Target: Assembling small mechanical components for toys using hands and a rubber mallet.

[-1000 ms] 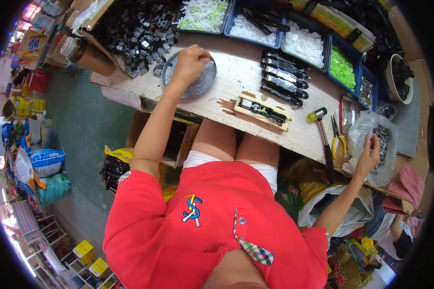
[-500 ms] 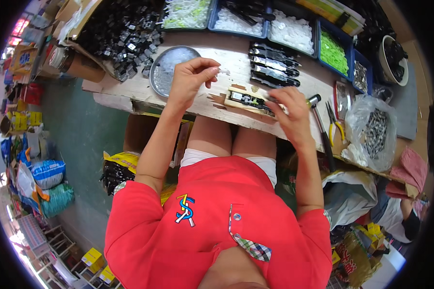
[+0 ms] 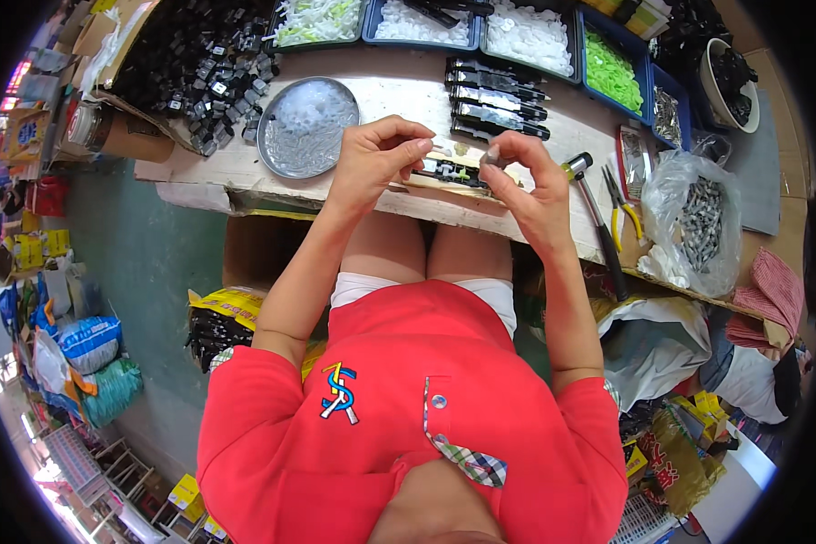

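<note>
A black mechanical assembly with green and white parts (image 3: pixel 453 170) lies in a pale wooden holder (image 3: pixel 467 189) at the table's near edge. My left hand (image 3: pixel 376 165) is over the holder's left end, thumb and fingertips pinched together. What they hold, if anything, is too small to make out. Above the right end, my right hand (image 3: pixel 533 186) pinches a small grey piece (image 3: pixel 491 156) between thumb and forefinger. Behind the holder lies a row of several similar black assemblies (image 3: pixel 494 104). Left of my left hand stands a round metal dish (image 3: pixel 276 150) with clear, shiny contents.
Blue trays of small white (image 3: pixel 528 38) and green parts (image 3: pixel 612 74) line the back. A hammer (image 3: pixel 598 213), yellow-handled pliers (image 3: pixel 624 213) and a plastic bag of metal parts (image 3: pixel 698 227) are at right. Black parts (image 3: pixel 213 91) are heaped at back left.
My left hand has come down and right to the holder's left end. My right hand has lifted slightly off the assembly, the small grey piece now visible in its fingers. The view has shifted slightly.
</note>
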The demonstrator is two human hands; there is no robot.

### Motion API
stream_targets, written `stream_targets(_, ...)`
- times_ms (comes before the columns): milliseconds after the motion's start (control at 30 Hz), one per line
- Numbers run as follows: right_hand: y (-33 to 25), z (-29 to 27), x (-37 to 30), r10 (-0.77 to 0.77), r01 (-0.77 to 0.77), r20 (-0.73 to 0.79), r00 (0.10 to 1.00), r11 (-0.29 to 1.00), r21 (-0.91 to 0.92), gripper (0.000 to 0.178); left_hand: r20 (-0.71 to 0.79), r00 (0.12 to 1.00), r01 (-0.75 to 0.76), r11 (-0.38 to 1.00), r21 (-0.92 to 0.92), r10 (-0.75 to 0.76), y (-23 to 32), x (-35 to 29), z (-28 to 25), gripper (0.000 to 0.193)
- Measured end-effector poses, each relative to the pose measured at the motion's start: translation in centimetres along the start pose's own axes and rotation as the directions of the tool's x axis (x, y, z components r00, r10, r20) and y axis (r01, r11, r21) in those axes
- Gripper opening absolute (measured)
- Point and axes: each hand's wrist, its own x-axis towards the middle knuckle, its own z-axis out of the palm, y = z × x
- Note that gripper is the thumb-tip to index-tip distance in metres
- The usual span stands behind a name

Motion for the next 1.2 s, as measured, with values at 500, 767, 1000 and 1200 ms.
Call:
stream_targets(500,0.6,0.5,-0.3,-0.159,0.159,-0.019,0.987,0.987,-0.008,0.017,0.026,0.991,0.132,0.976,-0.171,-0.130,-0.1,-0.3,0.8,0.013)
stream_targets(767,1.2,0.2,-1.1,-0.380,0.360,0.025,0.925,0.854,-0.376,0.018,0.052,0.943,0.323,0.870,-0.373,-0.328,-0.2,0.0,0.8,0.010)
stream_targets(1000,1.3,0.0,-1.5,-0.445,0.435,0.114,0.888,0.736,-0.519,0.018,0.098,0.908,0.415,0.848,-0.331,-0.407,-1.0,0.3,1.8,0.010)
stream_targets(1200,2.4,-1.6,-2.4,-0.082,0.073,-0.037,0.996,0.979,-0.192,0.012,0.053,0.937,0.349,0.924,-0.154,-0.345,0.2,0.1,3.3,0.019)
